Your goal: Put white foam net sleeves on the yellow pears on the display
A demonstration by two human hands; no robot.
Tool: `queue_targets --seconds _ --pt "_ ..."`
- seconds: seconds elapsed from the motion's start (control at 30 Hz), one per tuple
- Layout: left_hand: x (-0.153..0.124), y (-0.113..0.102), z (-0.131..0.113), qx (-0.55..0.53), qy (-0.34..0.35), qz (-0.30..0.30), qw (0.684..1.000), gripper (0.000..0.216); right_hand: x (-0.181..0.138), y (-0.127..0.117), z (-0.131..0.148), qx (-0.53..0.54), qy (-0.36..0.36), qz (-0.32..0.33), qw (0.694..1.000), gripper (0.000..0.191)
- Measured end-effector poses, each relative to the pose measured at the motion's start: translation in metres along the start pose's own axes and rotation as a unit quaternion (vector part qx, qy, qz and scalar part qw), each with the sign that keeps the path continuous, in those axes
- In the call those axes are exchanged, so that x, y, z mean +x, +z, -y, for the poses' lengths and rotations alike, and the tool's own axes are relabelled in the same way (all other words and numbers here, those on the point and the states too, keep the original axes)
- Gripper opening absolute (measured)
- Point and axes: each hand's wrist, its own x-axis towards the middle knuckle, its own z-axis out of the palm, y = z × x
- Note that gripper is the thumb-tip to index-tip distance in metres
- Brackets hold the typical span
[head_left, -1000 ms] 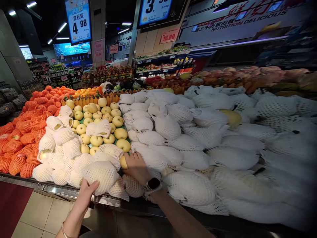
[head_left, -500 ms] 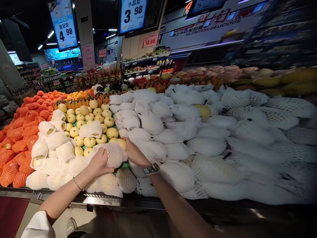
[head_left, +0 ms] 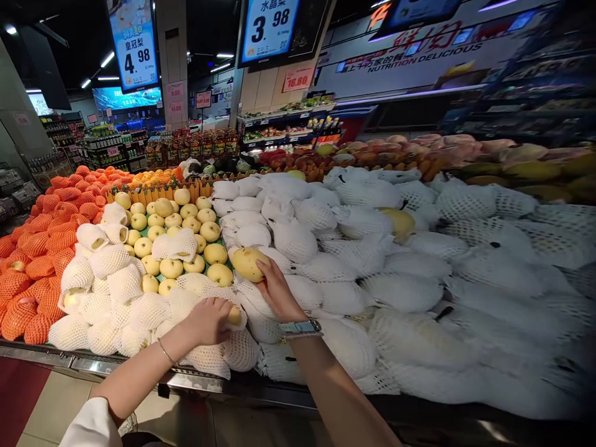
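1 bare pear (head_left: 248, 264), pinched by right hand (head_left: 275, 287), beyond left hand (head_left: 210, 321), 2nd pear (head_left: 234, 315) clasped in left hand

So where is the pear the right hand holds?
In the head view, the pear is slightly left of centre in the right hand, just right of the bare yellow pears, near white-netted fruit.

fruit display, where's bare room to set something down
Only slivers: green matting between bare yellow fruit and white wrapped fruit, plus the narrow metal front edge. Crowded: around the left hand; among orange fruit, far left.
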Motion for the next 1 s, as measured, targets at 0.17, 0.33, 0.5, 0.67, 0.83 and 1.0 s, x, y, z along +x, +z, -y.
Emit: queue_targets --seconds 0.17,0.33,0.5,0.67,0.83,1.0 --pt "-0.051 -0.046 -0.029 0.02 0.013 0.003 1.0 0.025 -0.003 0.004 0.0 -0.086 -0.027 0.03 0.995 0.069" --pt "-0.114 -0.057 -0.004 0.041 -0.086 -0.026 0.995 0.028 0.0 0.049 -0.004 -0.241 -0.123 0.104 0.957 0.068" --pt "-0.147 -0.039 0.033 0.017 -0.139 -0.025 0.99 0.026 0.002 0.124 -0.02 -0.391 -0.218 0.152 0.881 0.066" --pt "-0.165 -0.04 0.046 0.017 -0.142 0.006 0.99 0.026 -0.015 0.158 -0.032 -0.49 -0.243 0.125 0.827 0.07" --pt "-0.174 -0.066 0.059 0.026 -0.135 0.079 0.987 0.023 -0.049 0.112 -0.027 -0.514 -0.267 0.053 0.814 0.061" --pt "-0.177 -0.089 0.075 0.039 -0.125 0.116 0.984 0.028 -0.072 0.04 -0.03 -0.526 -0.225 -0.05 0.819 0.044"
